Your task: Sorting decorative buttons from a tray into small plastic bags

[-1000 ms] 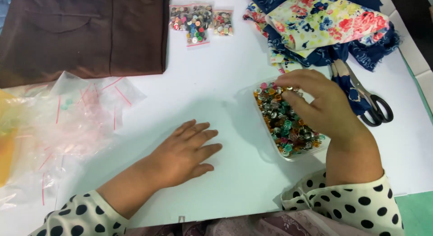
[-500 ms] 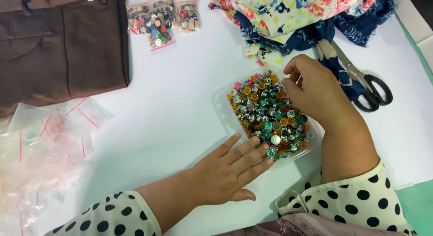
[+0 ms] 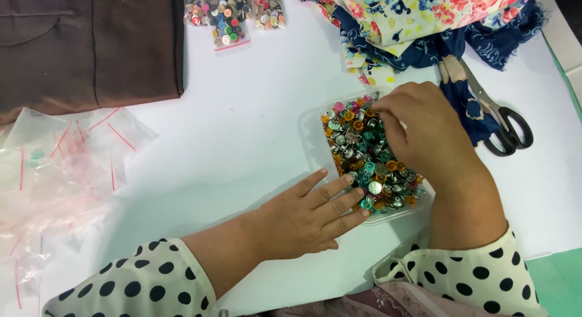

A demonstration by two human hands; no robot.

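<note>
A clear plastic tray point(image 3: 314, 148) full of small coloured metal buttons point(image 3: 364, 153) sits on the white table. My left hand point(image 3: 303, 217) lies flat, fingers spread, its fingertips against the tray's near left edge. My right hand point(image 3: 424, 132) is curled over the far right part of the tray, fingertips down among the buttons; whether it pinches one is hidden.
Black-handled scissors point(image 3: 506, 126) lie right of the tray beside floral fabric scraps point(image 3: 418, 20). Brown cloth point(image 3: 85, 44) covers the far left. Small bags of buttons point(image 3: 230, 14) lie at the top. Empty clear zip bags point(image 3: 54, 165) pile at the left.
My left hand slid right across the table up to the tray's edge. My right hand stayed over the tray, shifting slightly toward its far end.
</note>
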